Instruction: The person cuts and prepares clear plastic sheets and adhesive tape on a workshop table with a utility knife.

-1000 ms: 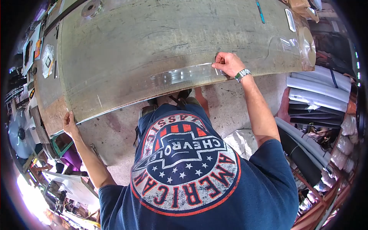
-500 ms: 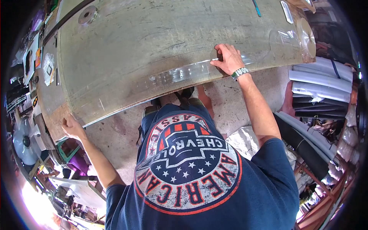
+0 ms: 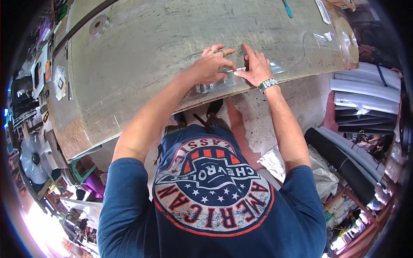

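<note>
Two bare arms in blue sleeves reach up from the bottom of the frame, and the two hands come close together just above its centre, over the large worn surface (image 3: 142, 56). The left hand (image 3: 211, 66) lies slantwise with its wrist bent inward, its fingers half curled and spread, with the thumb apart from them; one silvery ring shows on it. The right hand (image 3: 256, 66) points to the upper left of the frame, thumb and fingers wide apart like a letter C, its thumb tip beside the left index finger; one watch (image 3: 267, 84) circles that wrist. Neither hand is closed, and whether a fingertip presses on the plastic cannot be told. One clear plastic strip (image 3: 211, 87) lies under and around the hands, along the surface's near edge in the upper middle of the frame. One clear roll (image 3: 347, 43) sits at the surface's right end. Toward the top of the frame there are one blue tool (image 3: 287, 8) and one pale bar (image 3: 323, 11) at the right, and one ring-shaped roll (image 3: 104, 22) and one dark bar (image 3: 84, 22) at the left.
</note>
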Tool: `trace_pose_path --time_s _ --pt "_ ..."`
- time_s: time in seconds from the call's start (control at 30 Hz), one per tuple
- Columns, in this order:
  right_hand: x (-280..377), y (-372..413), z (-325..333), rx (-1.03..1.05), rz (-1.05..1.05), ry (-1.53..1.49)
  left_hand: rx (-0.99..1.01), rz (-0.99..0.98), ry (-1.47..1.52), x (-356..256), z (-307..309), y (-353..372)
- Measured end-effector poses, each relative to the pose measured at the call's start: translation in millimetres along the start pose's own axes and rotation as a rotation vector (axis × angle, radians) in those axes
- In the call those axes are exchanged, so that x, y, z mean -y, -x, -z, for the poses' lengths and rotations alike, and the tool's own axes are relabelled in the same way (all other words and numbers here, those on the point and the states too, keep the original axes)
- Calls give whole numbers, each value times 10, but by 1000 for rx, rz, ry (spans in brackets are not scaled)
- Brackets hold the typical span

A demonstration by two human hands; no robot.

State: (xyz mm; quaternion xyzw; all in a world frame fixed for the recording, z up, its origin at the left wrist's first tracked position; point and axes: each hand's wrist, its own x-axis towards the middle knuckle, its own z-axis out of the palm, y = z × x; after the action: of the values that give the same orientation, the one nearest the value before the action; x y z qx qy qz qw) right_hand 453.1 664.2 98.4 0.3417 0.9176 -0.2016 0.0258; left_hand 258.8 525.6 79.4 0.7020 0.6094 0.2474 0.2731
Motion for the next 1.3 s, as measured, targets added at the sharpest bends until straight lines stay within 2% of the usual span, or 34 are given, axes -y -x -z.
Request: trace_pose_path --time_s 0.23,0.53,0.83,1.3 --pt "-10 17 2 -23 -16 -19 182 -65 -60 93 92 -279" --pt "-95 72 -96 -127 -42 -61 228 -79 -14 203 63 -359" --pt "-193 211 -275 -427 -5 -9 230 -106 3 169 102 -339" --pt "-363 233 -397 -394 -111 -29 291 -56 10 123 161 -352"
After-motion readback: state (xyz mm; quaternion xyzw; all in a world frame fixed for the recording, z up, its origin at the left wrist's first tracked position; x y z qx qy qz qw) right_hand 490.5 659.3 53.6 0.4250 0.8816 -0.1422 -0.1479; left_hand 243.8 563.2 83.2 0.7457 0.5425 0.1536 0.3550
